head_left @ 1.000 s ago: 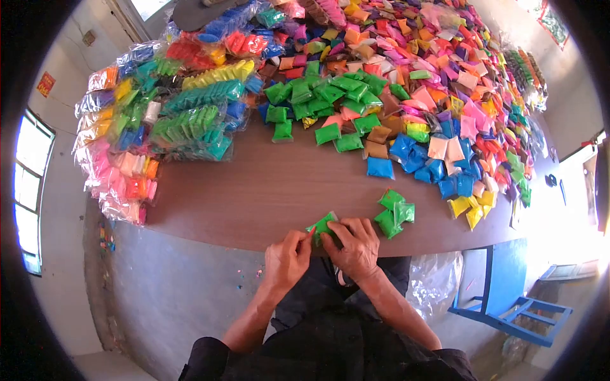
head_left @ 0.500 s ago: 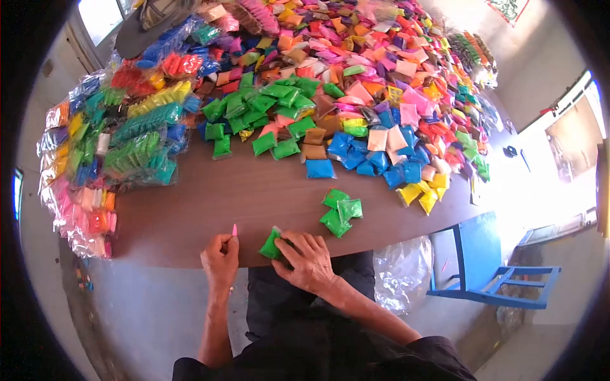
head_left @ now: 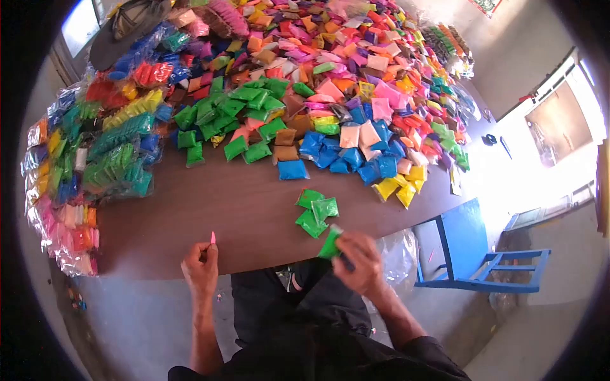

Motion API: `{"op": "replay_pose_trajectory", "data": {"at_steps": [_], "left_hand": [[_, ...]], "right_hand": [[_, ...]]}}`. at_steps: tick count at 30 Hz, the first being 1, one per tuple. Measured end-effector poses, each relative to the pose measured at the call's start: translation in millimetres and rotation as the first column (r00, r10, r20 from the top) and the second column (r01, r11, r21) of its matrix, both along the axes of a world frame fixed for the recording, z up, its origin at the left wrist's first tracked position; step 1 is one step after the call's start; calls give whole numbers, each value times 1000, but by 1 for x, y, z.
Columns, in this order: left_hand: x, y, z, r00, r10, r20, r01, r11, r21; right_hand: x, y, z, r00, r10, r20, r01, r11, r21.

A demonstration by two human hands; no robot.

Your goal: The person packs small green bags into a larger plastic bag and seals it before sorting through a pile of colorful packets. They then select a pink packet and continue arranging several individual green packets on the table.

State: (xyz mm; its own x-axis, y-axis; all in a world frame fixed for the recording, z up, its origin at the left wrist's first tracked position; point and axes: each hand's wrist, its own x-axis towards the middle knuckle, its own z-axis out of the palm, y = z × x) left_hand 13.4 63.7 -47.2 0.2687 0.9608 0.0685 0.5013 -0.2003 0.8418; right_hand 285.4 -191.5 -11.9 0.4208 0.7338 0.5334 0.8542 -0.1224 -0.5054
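My left hand is closed by the table's front edge, gripping a small pink pointed stick whose tip stands up above the fingers. At the right, my right hand holds a small clear packet of green material by one end, over the front edge of the table. Just beyond it, three similar green packets lie overlapping on the brown table.
Many coloured packets are heaped across the back, with green packets and blue packets along the near side. Bundled packets are stacked at the left. A blue chair stands at the right beside a clear plastic bag.
My right hand has lifted the green packet off the tabletop and carried it right, near the three green packets. My left hand keeps the pink stick. The whole view has shifted slightly.
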Motion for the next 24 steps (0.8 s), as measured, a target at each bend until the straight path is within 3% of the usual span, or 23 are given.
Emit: {"op": "replay_pose_trajectory", "data": {"at_steps": [2, 5, 8, 14, 21, 24], "left_hand": [[0, 1, 0, 1000, -16, 7, 16, 1000, -4], [-2, 2, 1, 999, -34, 3, 34, 999, -12], [0, -1, 7, 999, -31, 16, 30, 999, 12], [-2, -2, 4, 1000, -15, -13, 15, 1000, 23], [0, -2, 5, 1000, -4, -16, 4, 1000, 30], [3, -6, 2, 1000, 13, -11, -12, 993, 115]], "right_hand": [[39, -10, 1, 998, -63, -24, 60, 992, -107], [81, -8, 14, 990, -5, 140, 46, 955, -293], [97, -9, 14, 986, 7, 169, 60, 920, -387], [68, 1, 22, 990, -41, 131, 87, 929, -360], [33, 16, -6, 941, -235, 244, 316, 869, -381], [26, 17, 0, 923, -237, 303, 351, 841, -413]]}}
